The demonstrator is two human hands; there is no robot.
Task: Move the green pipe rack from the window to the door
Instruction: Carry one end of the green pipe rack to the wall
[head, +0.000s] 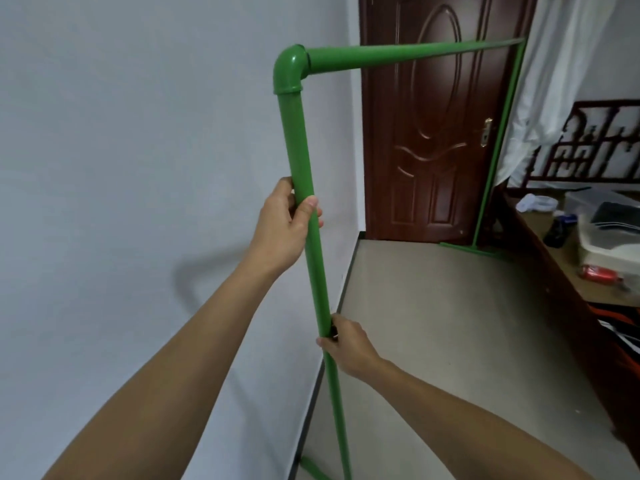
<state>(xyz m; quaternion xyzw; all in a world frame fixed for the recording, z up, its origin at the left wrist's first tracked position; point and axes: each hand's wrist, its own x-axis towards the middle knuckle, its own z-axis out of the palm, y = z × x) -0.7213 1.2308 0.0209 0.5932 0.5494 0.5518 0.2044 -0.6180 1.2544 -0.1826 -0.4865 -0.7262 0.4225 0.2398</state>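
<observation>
The green pipe rack (298, 140) stands right in front of me: a near upright, an elbow joint at its top, and a long top bar reaching to a far upright by the door. Its far foot rests on the floor in front of the dark brown door (433, 133). My left hand (287, 226) is wrapped around the near upright about halfway up. My right hand (346, 344) grips the same upright lower down. The near foot shows at the bottom edge of the view.
A pale wall (138, 168) runs along the left, close to the rack. A wooden desk (568, 271) on the right holds plastic bins, a red can (601, 273) and small items. White curtain and a carved wooden screen lie beyond. Tiled floor (450, 323) stretches between.
</observation>
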